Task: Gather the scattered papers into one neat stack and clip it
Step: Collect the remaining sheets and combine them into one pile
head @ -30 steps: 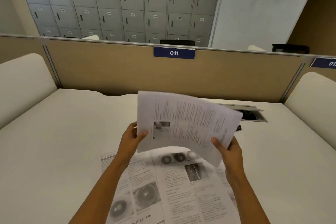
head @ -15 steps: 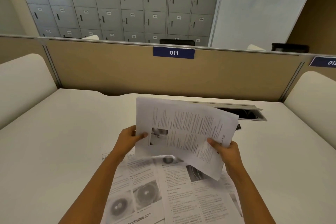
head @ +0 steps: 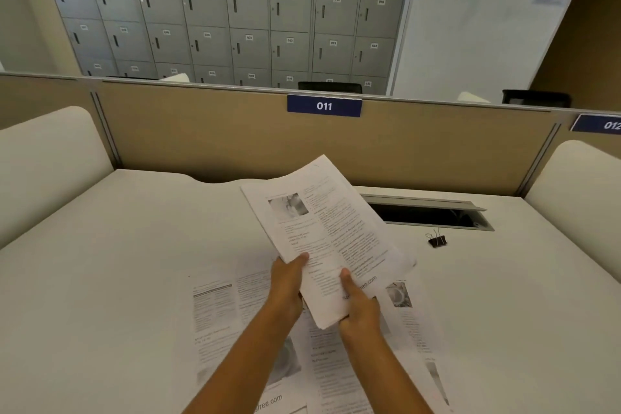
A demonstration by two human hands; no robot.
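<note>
Where the stack sits: paper stack [head: 329,239] held above the desk [head: 100,262], over loose sheets [head: 215,312] lying flat.
Grip: left hand [head: 285,282] pinches its left edge, thumb on top; right hand [head: 359,306] clasps the near corner.
Heading: long axis runs away and leftward, page top at the far end.
Writing: "011" on the blue plate [head: 324,106]; "ree.com" on the stack.
Clip: binder clip [head: 437,240] on the desk, off to the right.

You have one view only, from your head, looking forward and down across the desk [head: 127,262] to the partition [head: 201,141] and lockers [head: 248,10] beyond. Your left hand [head: 287,282] and right hand [head: 361,307], holding papers [head: 329,232], sit close below the lens.
</note>
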